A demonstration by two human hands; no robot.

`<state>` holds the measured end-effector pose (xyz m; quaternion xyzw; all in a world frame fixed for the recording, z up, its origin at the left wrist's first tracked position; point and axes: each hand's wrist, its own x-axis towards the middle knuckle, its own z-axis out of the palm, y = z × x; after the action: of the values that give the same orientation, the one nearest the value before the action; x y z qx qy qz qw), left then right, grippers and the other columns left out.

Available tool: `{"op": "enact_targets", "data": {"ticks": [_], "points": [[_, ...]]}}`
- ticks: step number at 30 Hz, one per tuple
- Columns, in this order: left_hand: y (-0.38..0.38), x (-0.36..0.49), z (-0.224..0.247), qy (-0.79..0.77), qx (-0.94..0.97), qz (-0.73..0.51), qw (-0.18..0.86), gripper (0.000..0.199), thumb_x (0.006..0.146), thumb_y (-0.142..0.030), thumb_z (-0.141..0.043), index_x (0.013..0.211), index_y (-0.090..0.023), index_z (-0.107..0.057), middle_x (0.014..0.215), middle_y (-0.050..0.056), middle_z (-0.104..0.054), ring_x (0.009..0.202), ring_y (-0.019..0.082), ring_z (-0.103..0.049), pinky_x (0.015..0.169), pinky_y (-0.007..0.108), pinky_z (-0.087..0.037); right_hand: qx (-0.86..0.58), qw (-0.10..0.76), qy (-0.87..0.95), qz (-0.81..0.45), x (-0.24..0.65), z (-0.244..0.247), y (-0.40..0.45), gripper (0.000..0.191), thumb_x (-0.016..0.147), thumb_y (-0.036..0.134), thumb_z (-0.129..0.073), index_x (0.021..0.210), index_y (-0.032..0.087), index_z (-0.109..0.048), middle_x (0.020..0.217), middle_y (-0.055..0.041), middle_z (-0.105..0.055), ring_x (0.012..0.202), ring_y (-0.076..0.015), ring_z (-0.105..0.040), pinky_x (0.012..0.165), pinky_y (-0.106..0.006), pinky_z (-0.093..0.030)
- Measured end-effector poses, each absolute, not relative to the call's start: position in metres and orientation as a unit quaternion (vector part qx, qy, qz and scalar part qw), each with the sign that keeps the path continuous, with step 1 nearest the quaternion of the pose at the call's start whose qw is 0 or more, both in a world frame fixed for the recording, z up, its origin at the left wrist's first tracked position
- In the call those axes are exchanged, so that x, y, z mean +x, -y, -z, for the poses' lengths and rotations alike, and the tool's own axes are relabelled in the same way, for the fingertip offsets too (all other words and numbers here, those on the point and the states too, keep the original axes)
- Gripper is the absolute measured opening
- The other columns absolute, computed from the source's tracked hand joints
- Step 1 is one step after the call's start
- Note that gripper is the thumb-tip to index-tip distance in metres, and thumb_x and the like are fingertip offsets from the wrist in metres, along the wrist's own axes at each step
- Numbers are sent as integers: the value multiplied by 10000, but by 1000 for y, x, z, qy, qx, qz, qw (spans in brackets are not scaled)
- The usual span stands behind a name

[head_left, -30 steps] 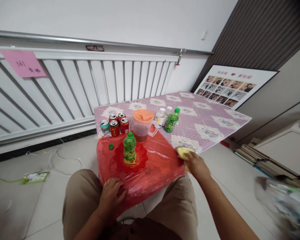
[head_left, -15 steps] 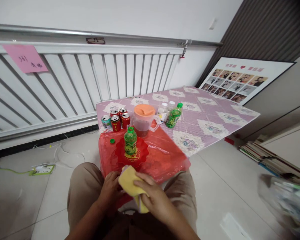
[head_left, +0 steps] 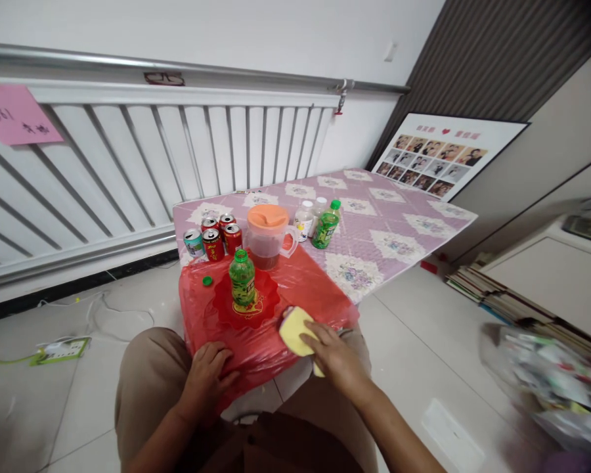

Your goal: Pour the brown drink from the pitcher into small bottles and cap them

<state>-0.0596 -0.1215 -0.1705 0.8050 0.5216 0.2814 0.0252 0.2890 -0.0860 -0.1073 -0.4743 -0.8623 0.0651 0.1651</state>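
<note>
My right hand (head_left: 332, 351) is closed on a folded yellow cloth (head_left: 297, 330), which lies against the front right part of a red plastic sheet (head_left: 320, 289). At the sheet's front left edge, my left hand (head_left: 209, 373) rests with its fingers spread and nothing in them. Between and beyond both hands, a red scalloped plate (head_left: 221, 309) carries an uncapped green bottle (head_left: 243, 279), standing upright. A loose green cap (head_left: 207, 281) lies on the sheet left of the plate.
Behind the plate stands a clear pitcher (head_left: 268, 230) with an orange lid. Several drink cans (head_left: 213, 244) cluster to its left; a capped green bottle (head_left: 326, 225) and white-capped bottles (head_left: 304, 220) stand right on the patterned tablecloth (head_left: 398, 246). A bag of rubbish (head_left: 546, 381) sits at far right.
My right hand has carried the yellow cloth rightward, away from my left hand. My left hand has opened out onto the red sheet. The view has shifted right.
</note>
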Motion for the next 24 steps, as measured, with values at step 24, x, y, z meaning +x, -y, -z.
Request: {"op": "enact_targets", "data": {"ticks": [24], "points": [[122, -48, 173, -541, 785, -300, 38, 276, 762, -211, -745, 1018, -231, -643, 1081, 61, -673, 1019, 250, -623, 928, 413, -521, -578, 214, 786, 58, 317, 113, -24, 339, 906, 220, -516, 1204, 182, -673, 1352, -159, -590, 1242, -291, -547, 1057, -448, -451]]}}
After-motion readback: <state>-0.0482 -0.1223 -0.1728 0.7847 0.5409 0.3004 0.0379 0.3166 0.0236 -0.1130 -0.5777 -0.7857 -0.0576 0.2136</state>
